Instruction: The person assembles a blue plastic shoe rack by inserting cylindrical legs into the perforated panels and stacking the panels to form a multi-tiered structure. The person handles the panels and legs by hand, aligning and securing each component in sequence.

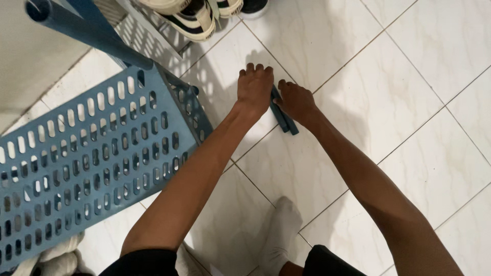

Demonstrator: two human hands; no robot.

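Left hand point(254, 88) and right hand point(295, 102) both clasp blue plastic tubes point(284, 119), probably two, resting on the tiled floor point(409, 76) beside the slotted blue shelf panel point(92, 153).

Short dark blue plastic bars point(284, 118), apparently two, side by side, flat on white tiled floor, angled diagonally. Upper ends hidden under both hands; exact count unclear.

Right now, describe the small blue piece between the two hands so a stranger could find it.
Start at the big slotted blue shelf panel lying on the white tiled floor. To its right, both hands meet at a short dark blue bar on the tiles, left hand and right hand touching it. It alone is solid and slim.
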